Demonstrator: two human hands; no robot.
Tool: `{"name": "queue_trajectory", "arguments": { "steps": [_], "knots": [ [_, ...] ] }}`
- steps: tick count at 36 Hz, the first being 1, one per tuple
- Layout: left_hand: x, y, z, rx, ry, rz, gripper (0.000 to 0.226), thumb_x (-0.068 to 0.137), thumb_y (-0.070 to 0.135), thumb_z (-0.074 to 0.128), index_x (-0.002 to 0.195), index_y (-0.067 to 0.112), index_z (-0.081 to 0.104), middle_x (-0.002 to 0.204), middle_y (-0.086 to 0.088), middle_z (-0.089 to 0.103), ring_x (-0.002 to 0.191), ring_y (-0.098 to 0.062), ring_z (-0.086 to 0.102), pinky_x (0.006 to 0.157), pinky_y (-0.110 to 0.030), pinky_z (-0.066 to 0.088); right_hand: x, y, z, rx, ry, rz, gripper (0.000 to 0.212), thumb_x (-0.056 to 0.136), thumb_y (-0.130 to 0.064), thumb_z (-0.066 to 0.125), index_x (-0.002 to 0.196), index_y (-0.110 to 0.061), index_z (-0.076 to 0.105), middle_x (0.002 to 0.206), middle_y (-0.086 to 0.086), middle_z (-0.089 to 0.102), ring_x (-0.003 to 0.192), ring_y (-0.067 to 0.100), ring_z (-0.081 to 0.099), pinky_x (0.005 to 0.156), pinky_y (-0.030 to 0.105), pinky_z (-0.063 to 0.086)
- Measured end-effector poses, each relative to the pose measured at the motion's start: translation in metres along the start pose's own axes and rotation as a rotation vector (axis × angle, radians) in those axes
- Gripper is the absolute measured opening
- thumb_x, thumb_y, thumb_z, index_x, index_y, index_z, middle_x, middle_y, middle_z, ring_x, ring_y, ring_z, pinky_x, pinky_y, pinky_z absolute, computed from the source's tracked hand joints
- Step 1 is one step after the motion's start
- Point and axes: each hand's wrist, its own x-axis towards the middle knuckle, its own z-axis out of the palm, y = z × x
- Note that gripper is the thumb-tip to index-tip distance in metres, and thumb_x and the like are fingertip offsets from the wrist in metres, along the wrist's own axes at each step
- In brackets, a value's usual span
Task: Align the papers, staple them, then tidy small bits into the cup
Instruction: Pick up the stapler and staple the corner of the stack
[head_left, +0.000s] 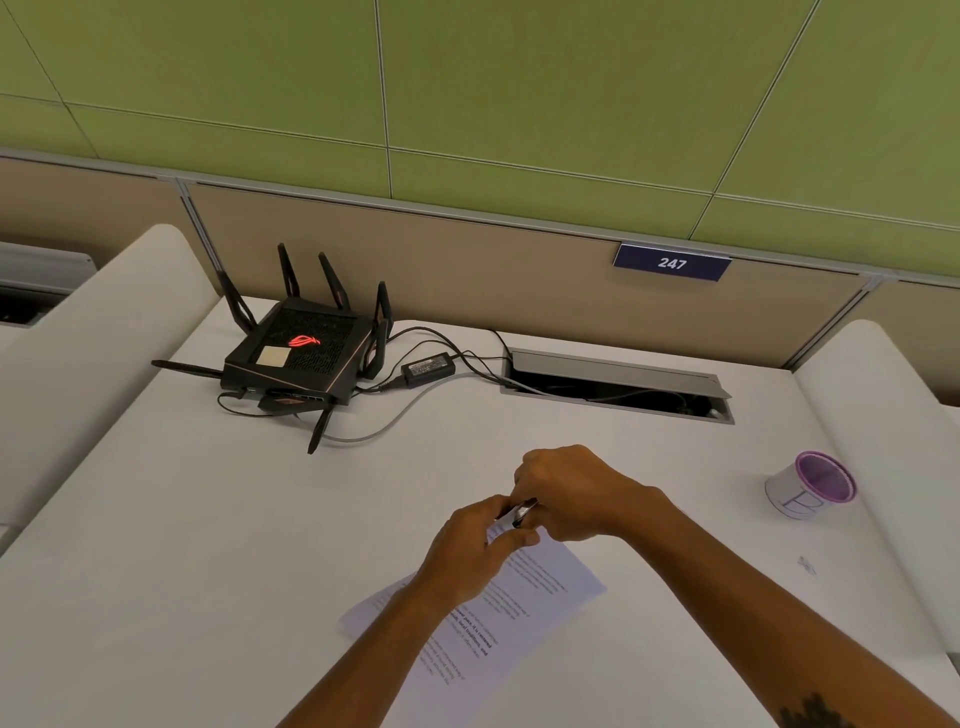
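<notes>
At the white desk's centre, a small dark metal stapler (521, 511) sits on the twelve-o'clock corner of the printed white paper sheets (524, 597), whose long axis runs toward six; left hand (467, 553) pinches that corner, right hand (571, 493) grips the stapler; purple-rimmed white cup (810, 486) waits at three o'clock, well apart.
</notes>
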Motion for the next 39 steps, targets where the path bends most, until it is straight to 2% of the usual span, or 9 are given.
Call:
{"name": "queue_trajectory", "arguments": {
  "steps": [4, 8, 13, 16, 18, 22, 26, 33, 39],
  "knots": [
    [-0.002, 0.002, -0.003, -0.023, -0.025, -0.013, 0.024, 0.095, 0.051, 0.071, 0.115, 0.047, 0.059, 0.118, 0.018, 0.074, 0.106, -0.013, 0.075, 0.090, -0.025, 0.057, -0.002, -0.001, -0.001, 0.015, -0.002, 0.000, 0.020, 0.092, -0.027, 0.072, 0.111, -0.029, 0.078, 0.094, -0.007, 0.074, 0.084, 0.015, 0.066, 0.071, 0.030, 0.059],
    [-0.003, -0.001, -0.006, -0.037, -0.014, -0.022, 0.035, 0.098, 0.040, 0.071, 0.132, 0.041, 0.059, 0.130, 0.014, 0.072, 0.114, -0.015, 0.072, 0.098, -0.027, 0.058, -0.004, 0.000, -0.003, 0.051, -0.010, 0.015, 0.018, 0.095, -0.032, 0.071, 0.111, -0.026, 0.076, 0.095, -0.007, 0.074, 0.085, 0.015, 0.066, 0.074, 0.034, 0.060],
    [-0.006, -0.002, -0.009, -0.052, 0.072, -0.030, 0.040, 0.100, 0.036, 0.068, 0.139, 0.034, 0.058, 0.134, 0.006, 0.070, 0.119, -0.020, 0.071, 0.093, -0.018, 0.056, -0.008, 0.004, -0.003, 0.131, -0.021, 0.055, 0.030, 0.092, -0.039, 0.073, 0.120, -0.028, 0.070, 0.110, -0.008, 0.072, 0.093, 0.013, 0.066, 0.078, 0.027, 0.055],
    [-0.007, -0.005, -0.013, -0.048, 0.078, -0.046, 0.048, 0.099, 0.035, 0.070, 0.145, 0.032, 0.056, 0.136, 0.004, 0.069, 0.118, -0.024, 0.072, 0.099, -0.036, 0.063, -0.011, 0.009, -0.003, 0.171, -0.008, 0.125, 0.033, 0.093, -0.037, 0.073, 0.124, -0.030, 0.064, 0.119, -0.009, 0.069, 0.098, 0.015, 0.065, 0.081, 0.027, 0.052],
    [-0.010, -0.004, -0.017, -0.069, 0.078, -0.063, 0.047, 0.100, 0.035, 0.070, 0.143, 0.036, 0.054, 0.134, 0.007, 0.068, 0.113, -0.024, 0.073, 0.092, -0.033, 0.066, -0.014, 0.013, -0.001, 0.254, 0.021, 0.222, 0.039, 0.093, -0.034, 0.074, 0.129, -0.031, 0.058, 0.126, -0.008, 0.067, 0.102, 0.016, 0.066, 0.089, 0.031, 0.056],
    [-0.014, 0.001, -0.025, -0.118, 0.126, -0.063, 0.029, 0.101, 0.032, 0.068, 0.126, 0.041, 0.057, 0.119, 0.012, 0.070, 0.099, -0.015, 0.075, 0.071, -0.018, 0.061, -0.025, 0.015, 0.008, 0.665, 0.200, 0.372, 0.045, 0.095, -0.022, 0.072, 0.134, -0.032, 0.052, 0.131, -0.011, 0.063, 0.114, 0.005, 0.065, 0.101, 0.034, 0.056],
    [-0.016, 0.007, -0.027, -0.149, 0.186, -0.090, 0.023, 0.102, 0.034, 0.066, 0.125, 0.034, 0.061, 0.114, 0.010, 0.073, 0.093, -0.016, 0.076, 0.066, -0.017, 0.060, -0.035, -0.007, 0.014, 0.839, 0.462, 0.424, 0.040, 0.098, -0.011, 0.067, 0.132, -0.027, 0.054, 0.122, -0.010, 0.061, 0.110, -0.006, 0.062, 0.091, 0.008, 0.050],
    [-0.022, 0.029, -0.028, -0.345, 0.328, -0.096, 0.012, 0.104, 0.029, 0.065, 0.114, 0.029, 0.071, 0.102, 0.004, 0.079, 0.086, -0.014, 0.078, 0.064, -0.019, 0.059, -0.044, -0.065, 0.045, 0.884, 0.735, 0.539, 0.017, 0.091, -0.011, 0.075, 0.104, -0.020, 0.068, 0.094, -0.012, 0.068, 0.091, -0.001, 0.065, 0.073, 0.009, 0.049],
    [-0.029, 0.046, -0.023, -0.470, 0.429, -0.087, 0.014, 0.102, 0.029, 0.068, 0.112, 0.035, 0.076, 0.105, 0.011, 0.082, 0.094, -0.014, 0.080, 0.078, -0.032, 0.068, -0.043, -0.095, 0.046, 0.998, 0.792, 0.607, 0.032, 0.095, -0.026, 0.073, 0.126, -0.028, 0.068, 0.113, -0.016, 0.073, 0.102, 0.002, 0.070, 0.086, 0.008, 0.053]
  ]
}}
